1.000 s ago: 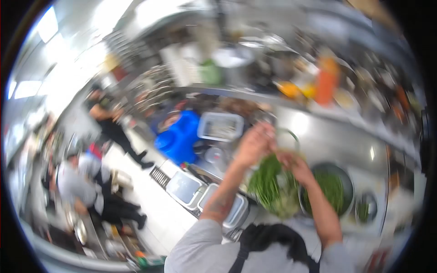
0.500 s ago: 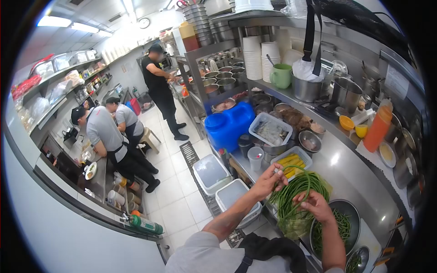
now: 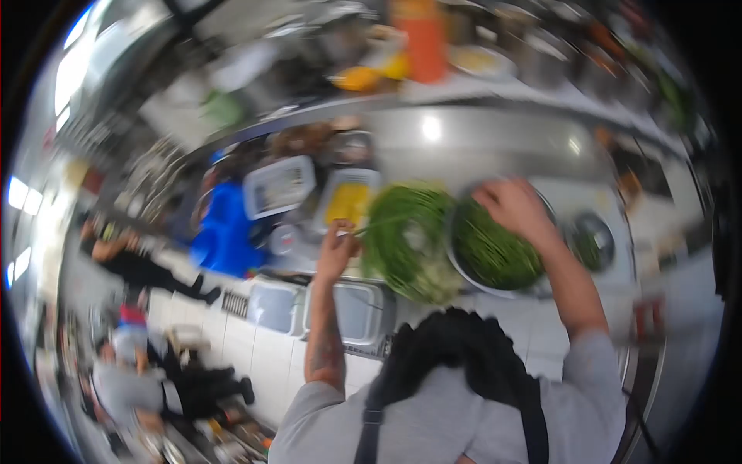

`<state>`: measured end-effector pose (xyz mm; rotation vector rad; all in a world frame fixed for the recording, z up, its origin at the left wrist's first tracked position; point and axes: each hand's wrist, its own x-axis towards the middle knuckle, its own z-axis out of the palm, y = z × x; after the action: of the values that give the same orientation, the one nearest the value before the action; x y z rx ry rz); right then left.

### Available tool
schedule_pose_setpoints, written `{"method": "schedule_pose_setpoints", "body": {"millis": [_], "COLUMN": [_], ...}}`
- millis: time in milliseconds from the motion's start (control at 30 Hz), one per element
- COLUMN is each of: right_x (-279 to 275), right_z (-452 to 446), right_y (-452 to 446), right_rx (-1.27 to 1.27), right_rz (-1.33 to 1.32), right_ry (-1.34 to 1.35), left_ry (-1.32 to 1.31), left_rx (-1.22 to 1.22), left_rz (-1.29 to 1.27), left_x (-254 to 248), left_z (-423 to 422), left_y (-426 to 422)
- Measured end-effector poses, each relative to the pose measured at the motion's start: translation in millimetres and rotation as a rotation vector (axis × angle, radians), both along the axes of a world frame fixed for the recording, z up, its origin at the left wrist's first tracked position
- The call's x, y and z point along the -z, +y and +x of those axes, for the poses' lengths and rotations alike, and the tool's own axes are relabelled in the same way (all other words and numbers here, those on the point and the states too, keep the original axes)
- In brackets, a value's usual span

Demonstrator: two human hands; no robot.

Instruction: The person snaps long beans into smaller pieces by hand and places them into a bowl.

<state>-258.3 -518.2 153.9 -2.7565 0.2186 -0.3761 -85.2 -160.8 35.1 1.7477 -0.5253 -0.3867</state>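
My left hand (image 3: 338, 249) is closed in a pinch on a long green bean, whose strand runs right toward a coiled bundle of long beans (image 3: 386, 251). The bundle lies on the counter between my hands, with paler leafy-looking stuff at its near edge. To its right stands a metal bowl (image 3: 457, 269) holding cut green beans (image 3: 495, 251). Over the far side of that bowl is my right hand (image 3: 514, 203), fingers bent downward and blurred; whether they hold anything is unclear. A smaller metal bowl (image 3: 609, 241) with some green pieces sits further right.
Left of the bundle are a tray of yellow pieces (image 3: 348, 201), a white tub (image 3: 278, 185) and a blue container (image 3: 224, 236). Lidded bins (image 3: 352, 311) stand below the counter edge. An orange bottle (image 3: 421, 42) is on the shelf. Co-workers (image 3: 131, 379) are at the left.
The view has swung right and down over the counter. My right hand has gone from the bean bundle to above the bowl of cut beans. My left hand still pinches a bean.
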Motion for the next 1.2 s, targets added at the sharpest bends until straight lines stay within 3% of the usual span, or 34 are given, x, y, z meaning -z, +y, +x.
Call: {"method": "schedule_pose_setpoints", "body": {"millis": [33,67,133,167,233,267,333,367,500,567,600,667,733,800,833,900,967,1033,1133,1200], "right_x": [7,13,32,38,39,39,26,23,28,36,40,46,75,90,91,85,103,126,91,81], "right_z": [-3,-3,1,5,-5,-8,-19,-26,-47,-53,-56,-63,-63,-69,-78,-108,-145,-190,-203,-195], "right_y": [-5,-10,-16,-10,-5,-3,2,4,5,5,10,26,25,8,-11,-55,-117,-167,-139,-104], "right_rx": [0.019,-0.010,-0.190,-0.304,-0.354,-0.450,-0.357,-0.292,-0.110,-0.092,-0.077,0.175,0.250,0.415,0.514,0.729,0.855,0.819,0.813,0.643], "right_rz": [0.080,0.132,0.305,0.427,0.517,0.600,0.641,0.682,0.591,0.873,0.876,0.156,0.041,-0.073,-0.077,0.055,0.152,-0.052,0.122,0.261], "right_ry": [-0.119,-0.124,-0.169,-0.222,-0.158,-0.106,-0.016,0.075,-0.076,-0.126,-0.128,-0.312,-0.411,-0.204,-0.194,-0.455,-0.453,0.162,-0.005,-0.048], "left_ry": [0.116,0.014,-0.210,-0.200,-0.641,-0.635,-0.539,-0.217,-0.133,-0.166,-0.204,-0.192,-0.553,-0.483,-0.482,-0.384,-0.229,-0.016,0.041,0.019], "left_rx": [0.170,0.241,0.419,0.469,0.324,0.352,0.398,0.500,0.548,0.533,0.504,0.499,0.391,0.412,0.421,0.472,0.538,0.625,0.641,0.645], "left_rz": [0.150,0.585,0.730,0.734,0.121,0.112,-0.026,-0.007,0.037,0.050,0.060,0.068,0.310,0.342,0.300,0.130,0.056,0.061,0.075,0.088], "left_x": [-2,-43,-26,-26,-46,-56,-70,-67,-63,-64,-65,-66,-70,-75,-72,-44,-46,-57,-47,-35], "left_z": [1,-24,-23,-31,-60,-64,-71,-66,-64,-68,-71,-88,-117,-137,-138,-122,-119,-119,-117,-121], "left_y": [-6,-32,-61,-76,-118,-130,-150,-154,-155,-156,-158,-164,-171,-180,-183,-187,-183,-177,-177,-180]}}
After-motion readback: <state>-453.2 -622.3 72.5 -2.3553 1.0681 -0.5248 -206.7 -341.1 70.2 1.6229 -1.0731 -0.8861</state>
